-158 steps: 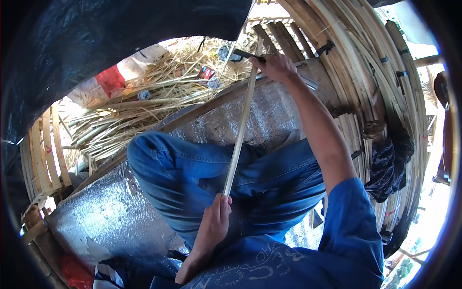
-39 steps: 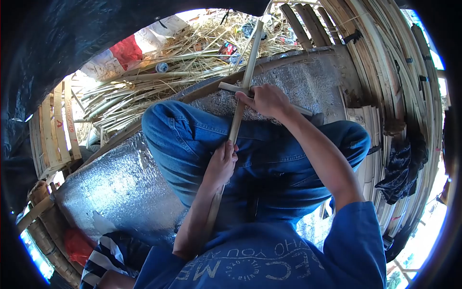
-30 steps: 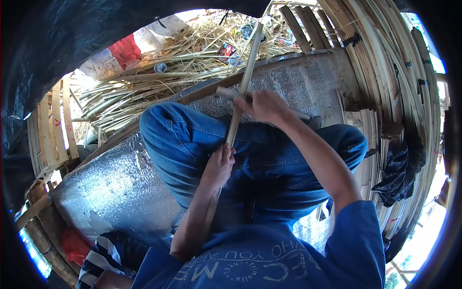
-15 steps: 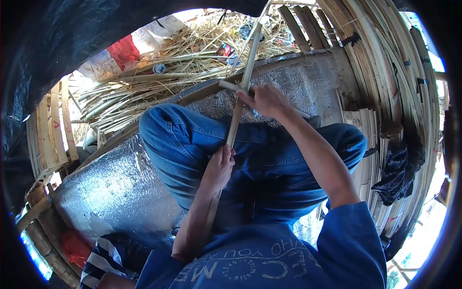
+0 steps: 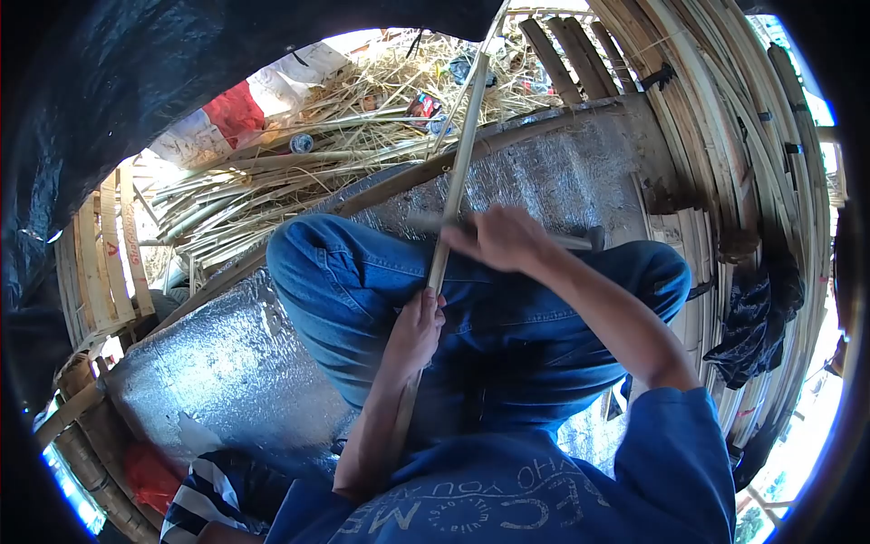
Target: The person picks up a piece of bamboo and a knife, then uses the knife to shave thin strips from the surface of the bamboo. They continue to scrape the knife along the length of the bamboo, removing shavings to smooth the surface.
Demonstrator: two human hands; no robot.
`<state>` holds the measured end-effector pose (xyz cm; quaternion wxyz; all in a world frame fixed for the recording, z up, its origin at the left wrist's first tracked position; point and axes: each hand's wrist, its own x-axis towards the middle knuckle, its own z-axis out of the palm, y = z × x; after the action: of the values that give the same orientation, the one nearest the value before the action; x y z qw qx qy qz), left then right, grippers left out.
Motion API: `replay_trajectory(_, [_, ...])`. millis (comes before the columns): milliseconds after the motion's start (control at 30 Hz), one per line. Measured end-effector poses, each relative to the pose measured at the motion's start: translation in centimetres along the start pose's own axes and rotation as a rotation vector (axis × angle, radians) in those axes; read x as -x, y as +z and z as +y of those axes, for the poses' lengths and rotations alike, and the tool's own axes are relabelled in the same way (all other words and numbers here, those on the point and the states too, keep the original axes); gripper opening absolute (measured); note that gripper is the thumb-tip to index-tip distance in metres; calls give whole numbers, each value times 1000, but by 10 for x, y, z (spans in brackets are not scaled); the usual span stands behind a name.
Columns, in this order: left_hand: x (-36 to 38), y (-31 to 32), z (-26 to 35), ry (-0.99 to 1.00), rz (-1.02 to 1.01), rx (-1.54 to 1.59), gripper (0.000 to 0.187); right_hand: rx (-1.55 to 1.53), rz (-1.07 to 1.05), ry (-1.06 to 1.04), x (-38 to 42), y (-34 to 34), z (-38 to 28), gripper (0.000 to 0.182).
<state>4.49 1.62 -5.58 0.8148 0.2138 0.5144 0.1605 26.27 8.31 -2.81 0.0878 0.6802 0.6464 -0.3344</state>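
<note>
A long pale bamboo strip [image 5: 459, 177] runs from beside my left forearm up across my lap and past the foil-covered surface. My left hand [image 5: 419, 326] is closed around it just above my lap. Higher up, my right hand [image 5: 501, 238] grips what looks like a long-handled knife [image 5: 573, 242]. Its blade end lies across the strip and is smeared by motion; the handle sticks out to the right of my fist. The right thumb is close to the strip, but blur hides whether it touches.
Split bamboo and shavings [image 5: 263, 181] are heaped beyond the foil-covered surface [image 5: 217, 372]. Bundled bamboo slats [image 5: 725, 136] curve along the right, with a black plastic bag [image 5: 757, 317] hanging there. Dark sheeting [image 5: 118, 82] covers the upper left. A striped cloth [image 5: 204, 494] lies at lower left.
My right hand has slid the knife down along the bamboo strip towards my left hand and lap. My left hand keeps its hold, and the view has shifted slightly.
</note>
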Motion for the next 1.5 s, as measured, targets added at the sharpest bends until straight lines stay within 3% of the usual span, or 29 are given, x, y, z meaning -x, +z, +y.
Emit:
replay_trajectory(100, [4,0,12,-110,-8,-43,25,27,-4,-52,3,4,-3,74])
replay_trajectory(233, [-6,-15,-9,-40,-49,76,23,-5,148,24,-54,-7,24,75])
replay_trajectory(367, [-3,-18,-6,-63,-136,168,23,47,213,14,-59,-16,29,73])
replay_trajectory(433, [-1,-13,-2,-84,-167,205,23,7,95,-87,-36,-13,26,74])
replay_trajectory(500, [3,4,4,9,-13,-91,37,28,43,-116,-7,2,9,74])
replay_trajectory(567, [7,5,11,-21,-15,-129,27,43,-7,-135,-1,6,8,74])
replay_trajectory(600, [8,4,13,-49,-17,-175,20,43,47,-171,-4,8,11,75])
replay_trajectory(667, [6,0,7,-43,-24,-124,19,-58,249,-196,-24,13,16,76])
replay_trajectory(700, [5,-2,5,-33,-26,-76,20,-63,250,-197,-42,6,26,76])
replay_trajectory(767, [3,3,4,12,-17,-87,27,79,81,77,-71,-22,31,76])
replay_trajectory(800, [3,4,3,52,-10,-89,35,76,82,70,-73,-24,32,76])
replay_trajectory(900, [5,4,4,65,-2,-171,36,81,174,-5,-64,-26,35,79])
replay_trajectory(933, [3,5,5,69,-6,-162,36,76,47,-56,-48,-22,29,79])
replay_trajectory(1000, [4,3,4,23,51,-195,16,79,-92,-102,-22,-13,20,78])
replay_trajectory(1200, [2,-4,1,115,-41,-546,12,12,-102,-63,-48,-16,28,77])
replay_trajectory(1267, [1,-2,2,50,2,-372,11,120,120,-142,-69,-21,39,73])
replay_trajectory(1367, [4,2,9,-59,19,-120,9,203,175,-37,-82,-38,35,75])
replay_trajectory(1400, [5,2,12,-97,-4,-54,9,167,55,61,-80,-43,33,79])
replay_trajectory(1500, [7,3,9,-2,3,-188,9,125,-91,27,-57,-37,27,77])
